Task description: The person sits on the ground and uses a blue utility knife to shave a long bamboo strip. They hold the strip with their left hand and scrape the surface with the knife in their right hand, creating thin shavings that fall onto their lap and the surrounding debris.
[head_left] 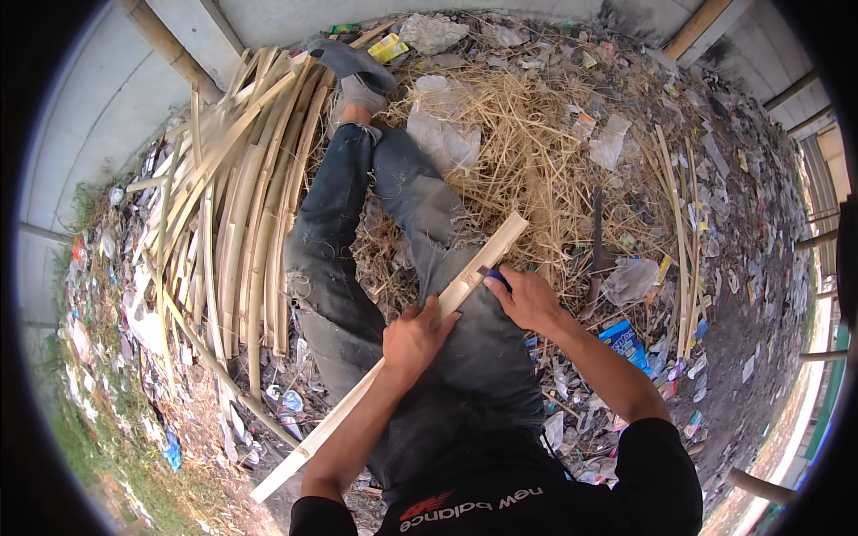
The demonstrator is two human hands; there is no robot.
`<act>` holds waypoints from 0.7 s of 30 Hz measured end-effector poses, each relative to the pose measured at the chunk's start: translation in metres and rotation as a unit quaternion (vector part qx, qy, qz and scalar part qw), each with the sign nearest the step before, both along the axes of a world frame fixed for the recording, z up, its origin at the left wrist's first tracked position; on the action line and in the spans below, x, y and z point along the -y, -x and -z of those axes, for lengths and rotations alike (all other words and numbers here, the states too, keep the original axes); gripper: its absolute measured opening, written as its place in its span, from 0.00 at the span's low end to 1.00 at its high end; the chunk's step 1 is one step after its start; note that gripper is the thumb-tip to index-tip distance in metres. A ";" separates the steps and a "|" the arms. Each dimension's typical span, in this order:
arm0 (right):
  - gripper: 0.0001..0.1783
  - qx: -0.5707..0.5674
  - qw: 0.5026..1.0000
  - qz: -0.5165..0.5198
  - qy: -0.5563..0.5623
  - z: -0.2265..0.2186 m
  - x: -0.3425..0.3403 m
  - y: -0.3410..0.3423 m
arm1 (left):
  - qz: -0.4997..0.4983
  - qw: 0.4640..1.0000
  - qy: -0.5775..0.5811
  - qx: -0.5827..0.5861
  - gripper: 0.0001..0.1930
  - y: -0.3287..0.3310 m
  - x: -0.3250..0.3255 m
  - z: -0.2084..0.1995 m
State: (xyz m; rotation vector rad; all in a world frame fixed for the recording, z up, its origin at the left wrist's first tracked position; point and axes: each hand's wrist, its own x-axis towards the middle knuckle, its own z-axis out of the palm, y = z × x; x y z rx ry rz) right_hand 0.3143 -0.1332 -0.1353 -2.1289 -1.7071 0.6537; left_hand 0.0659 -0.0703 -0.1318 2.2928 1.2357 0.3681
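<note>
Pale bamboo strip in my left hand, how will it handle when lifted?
The pale bamboo strip will probably feel fairly stiff, since it runs nearly straight either side of the left hand. It's likely light for its length, being narrow.

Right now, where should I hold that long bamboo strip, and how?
I'd grip the bamboo strip near its middle, where the left hand holds it, coming from above on the left and pinching both long edges. It's long and narrow, slanting across the legs, and the right hand has a small blue tool towards the upper end, so probably stay below that.
</note>
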 end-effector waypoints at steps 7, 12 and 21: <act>0.25 -0.019 0.983 0.173 -0.049 0.007 -0.020 -0.092 | 0.007 1.000 -0.023 0.001 0.27 0.012 0.002 -0.004; 0.27 0.016 1.000 -0.001 -0.010 -0.008 0.000 0.003 | 0.005 1.000 -0.008 -0.005 0.27 0.010 0.003 0.002; 0.27 -0.004 0.999 0.038 -0.023 0.005 -0.004 -0.018 | 0.007 1.000 -0.026 -0.004 0.27 0.010 0.004 0.005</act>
